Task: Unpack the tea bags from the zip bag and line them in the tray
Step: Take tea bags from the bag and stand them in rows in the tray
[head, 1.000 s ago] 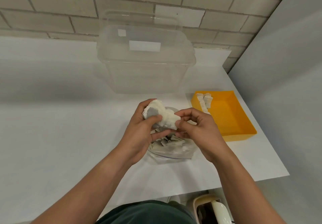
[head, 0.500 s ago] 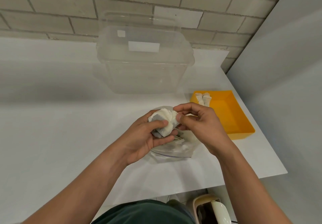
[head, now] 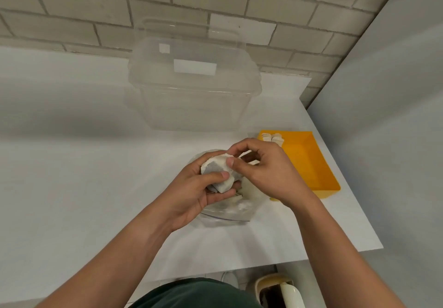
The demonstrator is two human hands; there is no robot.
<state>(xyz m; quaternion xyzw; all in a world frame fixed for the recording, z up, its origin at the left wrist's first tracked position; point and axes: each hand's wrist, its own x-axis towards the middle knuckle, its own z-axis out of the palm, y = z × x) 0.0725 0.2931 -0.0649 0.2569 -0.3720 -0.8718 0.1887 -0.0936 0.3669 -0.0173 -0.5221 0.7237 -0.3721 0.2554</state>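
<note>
- Left hand (head: 195, 189) grips a clump of tea bags (head: 215, 167), thumb pressed across its front, fingers curled beneath.
- Right hand (head: 265, 173) pinches the clump's upper right edge between thumb and forefinger.
- The clump is held just above the zip bag (head: 227, 214), which lies on the white table (head: 84, 176), its contents largely hidden by the hands.
- Orange tray (head: 309, 161) sits just right of the zip bag, near the table's right edge.
- Placed tea bags (head: 272, 137) stand in the tray's far left corner; count unclear.
- Clear lidded storage box (head: 191, 97) stands beyond the hands, near the brick wall (head: 96, 8).
</note>
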